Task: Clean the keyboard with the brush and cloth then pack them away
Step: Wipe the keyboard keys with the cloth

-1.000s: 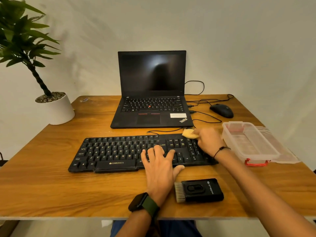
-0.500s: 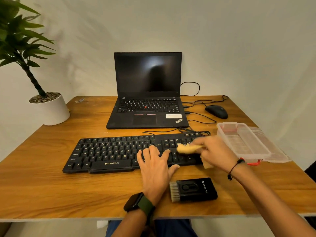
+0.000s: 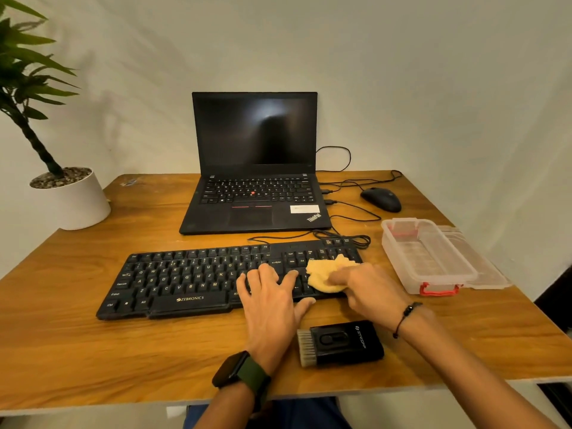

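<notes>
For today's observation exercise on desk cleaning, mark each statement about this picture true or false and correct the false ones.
1. The right hand presses a yellow cloth on the black keyboard. True.
2. The brush lies inside the clear plastic box. False: it lies on the wooden table, in front of the keyboard.
3. The left hand rests with straight fingers on the keyboard. True.
4. The laptop lid is closed. False: it is open, its screen dark.
5. The mouse sits left of the laptop. False: it sits to its right.
</notes>
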